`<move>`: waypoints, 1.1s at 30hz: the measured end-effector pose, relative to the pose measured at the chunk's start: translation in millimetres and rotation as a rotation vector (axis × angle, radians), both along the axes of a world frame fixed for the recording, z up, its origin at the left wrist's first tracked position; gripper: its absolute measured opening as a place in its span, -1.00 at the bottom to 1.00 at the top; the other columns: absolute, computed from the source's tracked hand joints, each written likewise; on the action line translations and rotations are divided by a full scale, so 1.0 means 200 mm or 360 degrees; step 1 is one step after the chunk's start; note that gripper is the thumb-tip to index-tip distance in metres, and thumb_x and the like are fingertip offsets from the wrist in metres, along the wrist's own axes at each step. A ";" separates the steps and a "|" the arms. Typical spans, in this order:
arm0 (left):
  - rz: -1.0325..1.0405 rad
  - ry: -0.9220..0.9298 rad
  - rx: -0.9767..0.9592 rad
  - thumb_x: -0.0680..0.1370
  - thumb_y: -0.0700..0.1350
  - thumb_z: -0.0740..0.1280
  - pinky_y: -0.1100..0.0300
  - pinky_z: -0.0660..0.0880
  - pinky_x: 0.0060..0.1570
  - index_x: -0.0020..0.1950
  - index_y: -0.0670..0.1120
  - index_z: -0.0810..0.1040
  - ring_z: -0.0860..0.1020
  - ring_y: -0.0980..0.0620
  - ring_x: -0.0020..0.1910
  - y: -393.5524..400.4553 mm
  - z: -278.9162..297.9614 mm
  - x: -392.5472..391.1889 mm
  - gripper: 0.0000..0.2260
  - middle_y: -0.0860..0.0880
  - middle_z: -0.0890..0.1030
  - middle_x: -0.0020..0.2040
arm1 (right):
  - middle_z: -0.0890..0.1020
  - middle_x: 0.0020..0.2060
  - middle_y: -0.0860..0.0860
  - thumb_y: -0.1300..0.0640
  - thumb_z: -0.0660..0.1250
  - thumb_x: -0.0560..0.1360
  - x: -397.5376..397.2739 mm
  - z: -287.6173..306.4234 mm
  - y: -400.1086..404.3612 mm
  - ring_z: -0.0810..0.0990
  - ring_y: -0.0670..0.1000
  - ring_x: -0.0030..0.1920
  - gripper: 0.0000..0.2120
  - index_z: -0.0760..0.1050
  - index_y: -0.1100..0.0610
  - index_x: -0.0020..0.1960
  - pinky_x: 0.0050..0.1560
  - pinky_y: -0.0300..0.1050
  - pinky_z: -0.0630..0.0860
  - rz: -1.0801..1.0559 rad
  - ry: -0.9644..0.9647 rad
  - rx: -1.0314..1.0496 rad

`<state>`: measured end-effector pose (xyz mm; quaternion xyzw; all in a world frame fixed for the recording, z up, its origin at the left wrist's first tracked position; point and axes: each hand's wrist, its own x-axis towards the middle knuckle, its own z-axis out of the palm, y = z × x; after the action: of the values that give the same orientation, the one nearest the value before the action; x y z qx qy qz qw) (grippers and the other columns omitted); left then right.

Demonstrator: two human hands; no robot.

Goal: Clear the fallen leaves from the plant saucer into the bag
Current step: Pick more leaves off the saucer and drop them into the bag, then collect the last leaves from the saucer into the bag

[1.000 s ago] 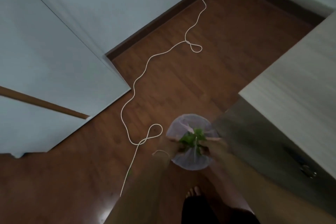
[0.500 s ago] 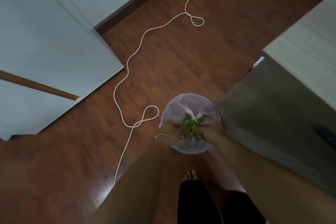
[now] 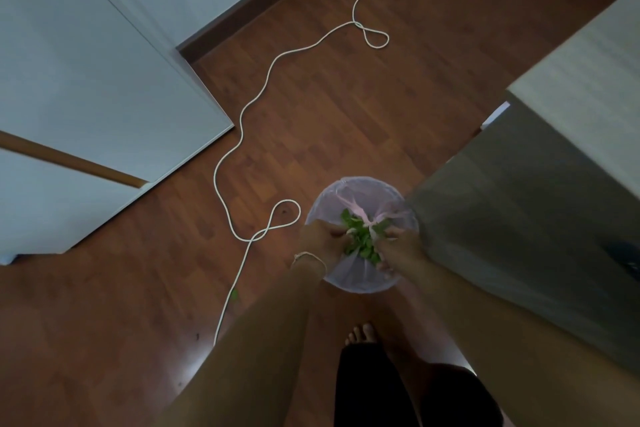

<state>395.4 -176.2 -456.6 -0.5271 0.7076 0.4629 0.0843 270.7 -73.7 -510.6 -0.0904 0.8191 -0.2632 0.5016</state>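
A round bin lined with a pale pink bag (image 3: 356, 276) stands on the wooden floor just ahead of my feet. Over its opening I hold a bunch of green leaves (image 3: 360, 239) between both hands. My left hand (image 3: 320, 243) grips the bunch from the left, with a thin bracelet on the wrist. My right hand (image 3: 398, 250) grips it from the right. The bag's pink handles (image 3: 358, 211) lie across the opening behind the leaves. No plant saucer is in view.
A white cord (image 3: 242, 121) snakes over the floor to the left of the bin, with a small green leaf (image 3: 234, 295) beside it. A white door (image 3: 86, 97) stands at left. A light wooden cabinet (image 3: 554, 166) rises close at right. My bare foot (image 3: 362, 334) is below the bin.
The view has tilted down and closed in on the bin. My hands stay together on the leaves over the bag, now a little lower inside its rim.
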 end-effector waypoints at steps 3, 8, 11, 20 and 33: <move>0.0032 0.0008 -0.0011 0.42 0.00 0.39 0.07 0.56 -0.05 -0.13 -0.11 0.72 0.67 -0.14 -0.12 0.01 -0.01 0.00 -0.79 -0.19 0.72 -0.19 | 0.74 -0.09 0.11 -0.01 0.35 0.40 -0.01 -0.04 0.02 0.72 0.22 -0.13 -0.94 0.58 -0.09 -0.24 -0.05 0.19 0.67 -0.0015 -0.0055 -0.0033; -0.0025 0.0080 -0.0002 0.53 -0.14 0.34 0.20 0.44 -0.03 0.02 -0.16 0.69 0.63 -0.14 0.00 0.03 -0.03 0.01 -0.83 -0.21 0.71 -0.04 | 0.68 -0.15 0.12 0.14 0.29 0.47 -0.02 -0.02 0.02 0.70 0.21 -0.08 -0.84 0.51 -0.03 -0.27 0.00 0.19 0.67 -0.0005 -0.0144 0.0005; 0.0092 0.0092 -0.0032 0.53 -0.15 0.33 0.19 0.48 0.10 0.10 -0.14 0.68 0.63 -0.11 0.07 0.04 -0.04 0.01 -0.80 -0.16 0.70 0.05 | 0.71 -0.21 0.16 0.12 0.31 0.40 -0.01 -0.05 0.04 0.70 0.22 -0.12 -0.86 0.59 0.08 -0.31 -0.04 0.23 0.67 -0.0204 -0.0184 -0.0026; 0.0930 0.0503 0.0194 0.39 -0.13 0.46 -0.03 0.63 0.02 0.04 -0.19 0.68 0.68 -0.16 -0.12 0.04 0.21 0.01 -0.74 -0.20 0.71 -0.09 | 0.62 -0.14 0.08 0.27 0.33 0.51 0.00 0.22 0.08 0.61 0.14 -0.05 -0.87 0.58 0.05 -0.10 0.11 0.09 0.58 -0.0150 -0.0264 -0.0186; 0.1506 0.1256 0.0548 0.57 -0.30 0.25 0.11 0.64 -0.10 -0.03 -0.23 0.59 0.70 -0.08 -0.21 0.43 1.51 -0.19 -0.88 -0.19 0.71 -0.21 | 0.76 -0.12 0.06 0.26 0.30 0.57 -0.06 1.62 0.28 0.73 0.07 -0.12 -0.82 0.66 0.07 -0.01 -0.08 0.06 0.68 -0.0631 -0.0452 -0.0923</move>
<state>356.4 -90.2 -154.8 -0.5513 0.2916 0.7164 -0.3127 258.8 -18.0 -185.7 -0.0310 0.6344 -0.5861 0.5030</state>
